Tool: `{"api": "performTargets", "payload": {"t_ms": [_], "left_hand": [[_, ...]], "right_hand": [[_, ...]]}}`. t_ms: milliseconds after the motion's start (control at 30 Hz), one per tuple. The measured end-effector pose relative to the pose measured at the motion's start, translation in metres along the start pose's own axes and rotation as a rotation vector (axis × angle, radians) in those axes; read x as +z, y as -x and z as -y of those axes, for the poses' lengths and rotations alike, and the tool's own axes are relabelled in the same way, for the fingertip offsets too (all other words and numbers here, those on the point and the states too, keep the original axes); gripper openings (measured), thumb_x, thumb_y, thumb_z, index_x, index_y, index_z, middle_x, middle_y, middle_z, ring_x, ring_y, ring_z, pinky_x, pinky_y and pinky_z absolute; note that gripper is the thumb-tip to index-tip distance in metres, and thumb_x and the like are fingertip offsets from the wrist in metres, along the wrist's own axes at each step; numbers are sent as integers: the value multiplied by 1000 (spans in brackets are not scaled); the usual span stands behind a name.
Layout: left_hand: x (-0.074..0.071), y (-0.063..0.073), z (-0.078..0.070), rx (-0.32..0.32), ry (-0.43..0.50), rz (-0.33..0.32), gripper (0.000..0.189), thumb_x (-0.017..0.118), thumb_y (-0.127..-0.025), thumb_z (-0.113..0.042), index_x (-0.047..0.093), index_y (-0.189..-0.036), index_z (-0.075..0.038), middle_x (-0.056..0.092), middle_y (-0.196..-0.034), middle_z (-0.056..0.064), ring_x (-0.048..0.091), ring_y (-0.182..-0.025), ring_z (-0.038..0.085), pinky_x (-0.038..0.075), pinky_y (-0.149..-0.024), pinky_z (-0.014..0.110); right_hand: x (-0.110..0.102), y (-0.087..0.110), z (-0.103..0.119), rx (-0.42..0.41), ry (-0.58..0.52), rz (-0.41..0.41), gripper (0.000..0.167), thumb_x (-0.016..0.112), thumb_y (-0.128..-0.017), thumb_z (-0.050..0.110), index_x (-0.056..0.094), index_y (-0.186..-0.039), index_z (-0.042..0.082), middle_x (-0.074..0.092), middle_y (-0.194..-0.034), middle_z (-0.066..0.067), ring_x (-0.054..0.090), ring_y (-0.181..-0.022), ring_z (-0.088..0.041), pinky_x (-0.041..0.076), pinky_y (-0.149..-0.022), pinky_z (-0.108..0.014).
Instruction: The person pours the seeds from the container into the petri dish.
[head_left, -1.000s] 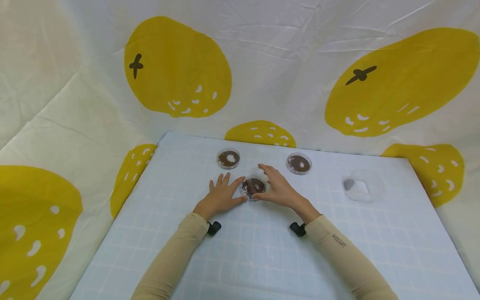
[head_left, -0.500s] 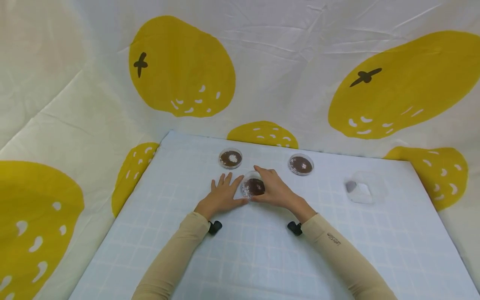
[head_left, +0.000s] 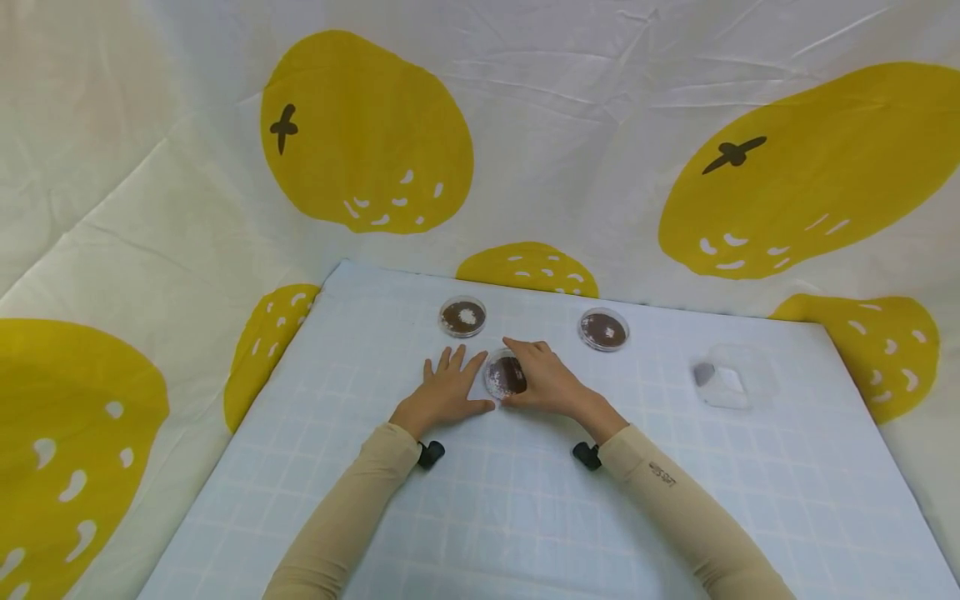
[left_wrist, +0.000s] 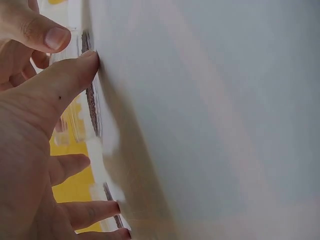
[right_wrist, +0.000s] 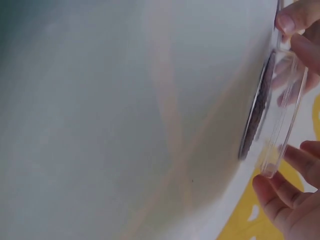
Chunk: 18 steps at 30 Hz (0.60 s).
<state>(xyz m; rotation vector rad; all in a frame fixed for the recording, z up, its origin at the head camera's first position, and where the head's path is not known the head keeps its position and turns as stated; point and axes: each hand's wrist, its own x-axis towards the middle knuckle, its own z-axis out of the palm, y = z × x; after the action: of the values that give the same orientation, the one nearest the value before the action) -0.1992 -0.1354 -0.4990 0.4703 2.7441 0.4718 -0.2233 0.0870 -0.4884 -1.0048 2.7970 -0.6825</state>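
Note:
In the head view, a clear petri dish (head_left: 513, 377) with a dark brown fill and white specks lies between the two hands. My right hand (head_left: 549, 382) pinches its clear petri dish lid (right_wrist: 284, 117) between thumb and fingers. In the right wrist view, the lid sits over the dish at a slight tilt, with a gap on the finger side. My left hand (head_left: 447, 392) rests on the table with fingers spread; its thumb and index finger reach to the dish's left side. The left thumb (left_wrist: 75, 72) lies low along the dish edge.
Two similar dishes, one at the back left (head_left: 462, 317) and one at the back right (head_left: 603, 330), stand on the pale checked tablecloth (head_left: 480, 517). A clear plastic container (head_left: 726, 379) with something grey and white sits at the right. A fruit-patterned curtain (head_left: 555, 150) borders the table.
My right hand has shifted slightly left and lowered the lid from a raised tilt to nearly flat over the dish. My left hand has hardly moved.

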Motion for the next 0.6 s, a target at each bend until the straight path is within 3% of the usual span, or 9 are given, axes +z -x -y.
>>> {"api": "performTargets", "payload": {"t_ms": [600], "left_hand": [[2, -1, 1, 10, -28, -8, 92, 65, -91, -60, 21, -161, -21, 12, -163, 23, 5, -148, 47, 9, -111, 72]], "right_hand": [[2, -4, 1, -16, 36, 40, 103, 89, -75, 39, 33, -154, 4, 45, -150, -18, 44, -129, -41, 37, -107, -55]]}}
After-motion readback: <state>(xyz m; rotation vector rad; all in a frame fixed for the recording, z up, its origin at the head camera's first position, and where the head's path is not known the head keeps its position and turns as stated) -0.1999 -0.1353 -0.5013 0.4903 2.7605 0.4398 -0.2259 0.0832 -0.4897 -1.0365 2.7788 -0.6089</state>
